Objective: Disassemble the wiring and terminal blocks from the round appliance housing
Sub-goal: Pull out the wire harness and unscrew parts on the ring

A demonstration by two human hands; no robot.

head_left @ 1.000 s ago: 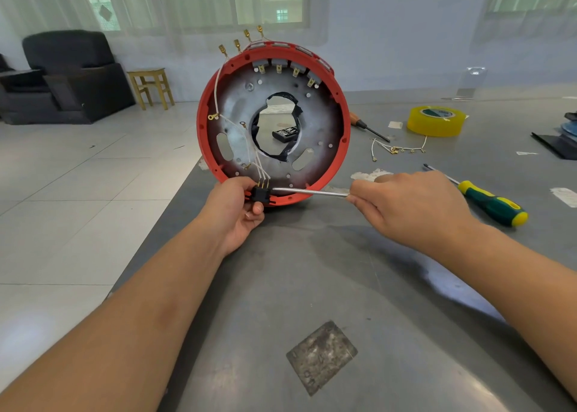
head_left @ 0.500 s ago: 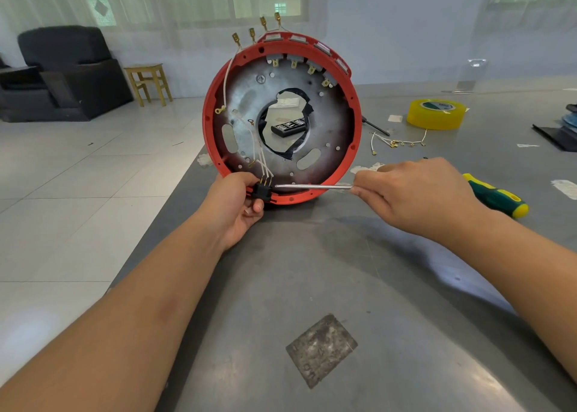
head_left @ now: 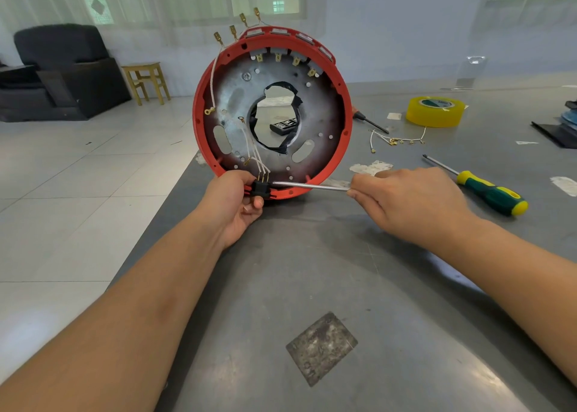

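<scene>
Tabletop housing (head_left: 271, 189) between both hands (head_left: 232, 199)

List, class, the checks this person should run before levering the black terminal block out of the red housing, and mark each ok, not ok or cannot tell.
1. Round red plastic housing stands on edge on the grey metal table: ok.
2. Left hand grips the small black terminal block at the bottom rim: ok.
3. Right hand holds the silver screwdriver shaft: ok.
4. Shaft tip reaches the block: ok.
5. Tip seated under a catch: cannot tell.
6. White wires unplugged from the block: not ok.
</scene>
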